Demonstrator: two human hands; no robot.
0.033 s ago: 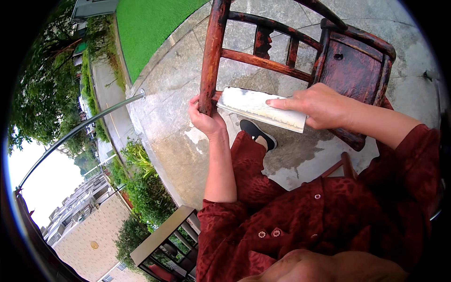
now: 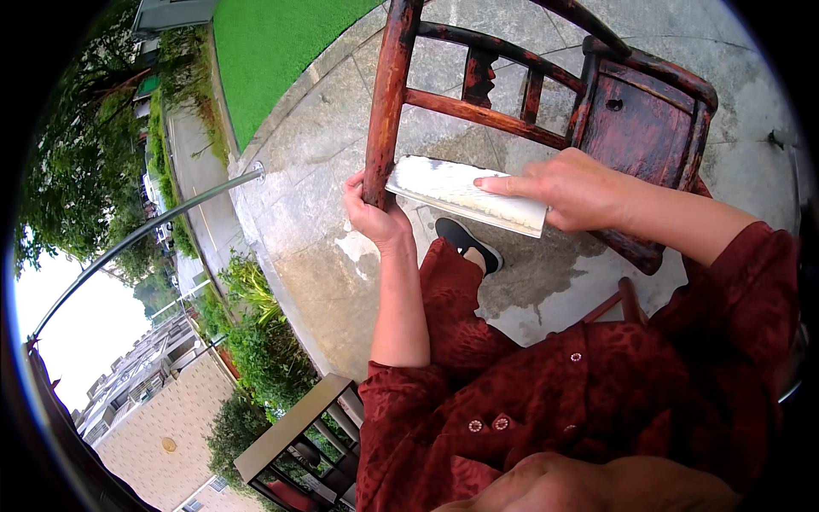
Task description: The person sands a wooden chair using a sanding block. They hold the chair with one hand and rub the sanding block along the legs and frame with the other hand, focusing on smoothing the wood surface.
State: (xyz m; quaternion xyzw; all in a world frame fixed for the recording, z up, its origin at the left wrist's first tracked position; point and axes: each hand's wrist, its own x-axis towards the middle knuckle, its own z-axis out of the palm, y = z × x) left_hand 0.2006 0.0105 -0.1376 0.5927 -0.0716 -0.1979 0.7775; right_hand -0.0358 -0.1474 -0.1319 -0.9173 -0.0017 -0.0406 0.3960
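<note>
A dark wooden chair (image 2: 489,112), its red-brown finish worn and blotchy, is tipped over in front of me. My left hand (image 2: 378,220) wraps round the lower end of its thick post (image 2: 388,111). My right hand (image 2: 580,189) grips the right end of a flat white rectangular block (image 2: 452,189), the index finger stretched along its top. The block has grey smudges and a yellowed long edge; its exact kind I cannot tell. Its left end meets the post just above my left hand. The fingers beneath the block are hidden.
The chair's seat panel (image 2: 636,124) lies to the right. Below the block are my shoe (image 2: 469,243) and a wet patch (image 2: 546,277) on the paving. A metal rail (image 2: 149,226), green turf (image 2: 273,60) and plants (image 2: 264,350) are on the left. A slatted wooden piece (image 2: 299,427) stands nearby.
The white block and my right hand have shifted slightly left, bringing the block's left end closer against the post. My left hand keeps its hold.
</note>
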